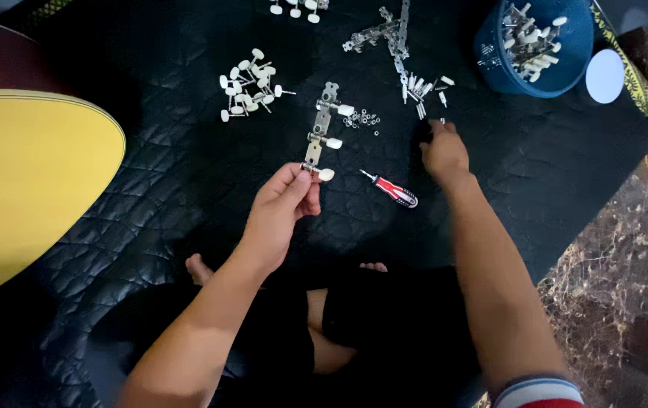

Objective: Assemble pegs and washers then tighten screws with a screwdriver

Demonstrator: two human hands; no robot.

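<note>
1. Fingers (299, 181) of the left hand (282, 208) pinch the lower end of a metal tuner strip (320, 132), thumb and fingertips closed on its bottom plate, just beside the lowest white knob.
2. That strip stands nearly upright in the view, rising from the hand over the black mat (150, 189), with three white knobs along its right side.
3. The left forearm comes up from the lower left, wrist slightly bent, hand raised above the mat.
4. The right hand (445, 151) reaches forward, palm down, its fingertips on the mat at a small cluster of pegs (423, 91); motion blur keeps me from telling whether those fingers are closed on anything.
5. The right forearm runs straight from the lower right, a striped sleeve (539, 393) at its end.
6. A red screwdriver (392, 189) lies on the mat between the two hands, touching neither.
7. A scatter of tiny nuts (365, 119) sits just right of the strip.
8. A heap of loose white knobs (248, 83) lies up and left of the strip, well apart from both hands.
9. More metal strips (384, 34) lie beyond the pegs.
10. A blue basket (566, 68) holding further parts stands at the upper right, with a white disc (605, 75) beside it.
11. A yellow rounded body (29, 181) lies at the left edge.
</note>
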